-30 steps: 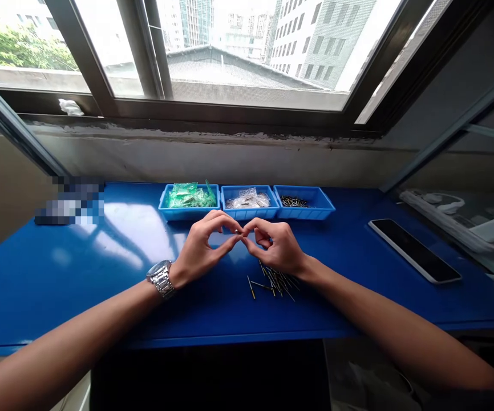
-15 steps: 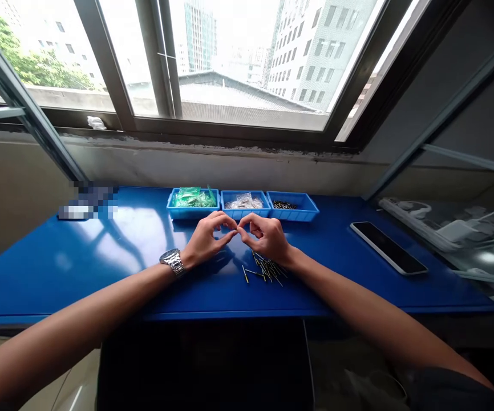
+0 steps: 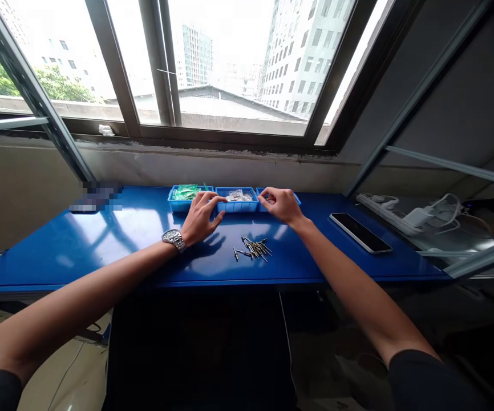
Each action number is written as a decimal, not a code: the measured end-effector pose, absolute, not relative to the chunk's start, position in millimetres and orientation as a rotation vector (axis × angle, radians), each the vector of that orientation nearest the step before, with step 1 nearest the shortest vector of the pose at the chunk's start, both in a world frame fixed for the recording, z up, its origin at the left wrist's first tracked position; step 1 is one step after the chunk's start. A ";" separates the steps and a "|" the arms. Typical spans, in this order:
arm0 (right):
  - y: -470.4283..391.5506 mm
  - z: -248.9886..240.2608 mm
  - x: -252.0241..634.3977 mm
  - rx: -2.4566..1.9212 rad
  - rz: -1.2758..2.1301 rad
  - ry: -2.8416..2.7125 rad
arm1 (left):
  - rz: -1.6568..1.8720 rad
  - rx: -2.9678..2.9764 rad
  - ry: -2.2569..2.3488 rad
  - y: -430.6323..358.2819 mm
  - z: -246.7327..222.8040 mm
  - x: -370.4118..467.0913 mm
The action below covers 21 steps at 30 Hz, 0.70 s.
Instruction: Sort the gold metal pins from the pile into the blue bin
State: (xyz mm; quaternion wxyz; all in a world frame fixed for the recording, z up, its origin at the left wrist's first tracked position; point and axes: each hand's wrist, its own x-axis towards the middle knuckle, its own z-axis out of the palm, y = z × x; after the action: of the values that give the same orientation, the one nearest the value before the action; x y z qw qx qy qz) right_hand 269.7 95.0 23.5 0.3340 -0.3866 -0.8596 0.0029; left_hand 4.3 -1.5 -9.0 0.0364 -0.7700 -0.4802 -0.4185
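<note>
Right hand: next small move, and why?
Probably lower the right hand slightly, fingertips toward the right-hand blue bin. It already covers much of that bin in this view, its fingers curled near the left end. The left hand is open, near the middle bin. Whether the right fingers hold anything is too small to tell.

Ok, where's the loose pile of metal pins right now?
In the head view, the pile of metal pins lies just right of centre on the blue tabletop, nearer its front edge than the right hand.

The tabletop (image 3: pixel 213 271) looks glossy, the bins (image 3: pixel 237 207) plastic, the pins (image 3: pixel 256 249) metallic.
</note>
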 end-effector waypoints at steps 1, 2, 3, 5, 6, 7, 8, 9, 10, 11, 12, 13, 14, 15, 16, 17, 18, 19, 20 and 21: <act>100.5 26.3 278.6 -1.082 -0.024 -2.214 | -1.247 -2.338 -1.501 1.7 -9.0 2.7; 105.2 28.1 286.4 -1.145 -0.050 -2.194 | -1.213 -2.313 -1.528 5.3 -9.4 1.1; 108.9 28.6 292.6 -1.196 -0.069 -2.186 | -1.182 -2.295 -1.554 9.3 -10.0 -0.5; 113.4 26.7 299.9 -1.269 -0.091 -2.197 | -1.119 -2.284 -1.594 17.0 -11.7 -3.6; 114.4 24.8 301.1 -1.295 -0.095 -2.212 | -1.088 -2.287 -1.605 20.2 -12.6 -5.1; 114.7 22.6 301.1 -1.314 -0.096 -2.231 | -1.066 -2.286 -1.614 22.7 -13.3 -6.4; 114.4 20.6 300.2 -1.329 -0.094 -2.251 | -1.045 -2.286 -1.621 24.5 -13.9 -7.7; 113.7 19.0 298.9 -1.338 -0.091 -2.270 | -1.028 -2.286 -1.627 25.6 -14.3 -8.8; 112.5 17.9 297.5 -1.342 -0.088 -2.286 | -1.016 -2.285 -1.631 25.8 -14.5 -9.7; 110.6 17.4 296.4 -1.343 -0.087 -2.297 | -1.006 -2.284 -1.634 25.2 -14.7 -10.5; 108.1 17.5 295.6 -1.341 -0.088 -2.304 | -1.001 -2.283 -1.636 24.0 -14.7 -11.2; 104.9 17.9 295.3 -1.338 -0.089 -2.309 | -1.000 -2.281 -1.636 22.0 -14.8 -11.9; 100.8 18.5 295.5 -1.331 -0.088 -2.313 | -1.001 -2.279 -1.636 19.3 -15.0 -12.4; 96.1 19.1 296.0 -1.322 -0.085 -2.318 | -1.006 -2.277 -1.634 15.9 -15.4 -13.0; 90.9 19.7 296.8 -1.309 -0.080 -2.323 | -1.012 -2.276 -1.632 12.0 -15.8 -13.6; 85.4 20.0 297.8 -1.294 -0.072 -2.330 | -1.019 -2.277 -1.629 7.5 -16.3 -14.1; 79.8 20.1 298.8 -1.277 -0.061 -2.335 | -1.026 -2.278 -1.626 2.8 -16.8 -14.5; 74.3 20.1 299.8 -1.260 -0.049 -2.339 | -1.035 -2.280 -1.624 -2.1 -17.3 -14.9; 69.1 19.9 300.7 -1.244 -0.036 -2.342 | -1.042 -2.283 -1.621 -6.8 -17.6 -15.2; 64.2 19.7 301.4 -1.230 -0.021 -2.343 | -1.048 -2.287 -1.619 -11.3 -17.9 -15.3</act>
State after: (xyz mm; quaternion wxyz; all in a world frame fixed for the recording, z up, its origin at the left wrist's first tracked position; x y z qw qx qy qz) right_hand 301.4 64.2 19.7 0.2451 -0.4507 -0.8583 -0.0076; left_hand -15.3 -11.3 -17.9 0.0750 -0.7623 -0.5397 -0.3493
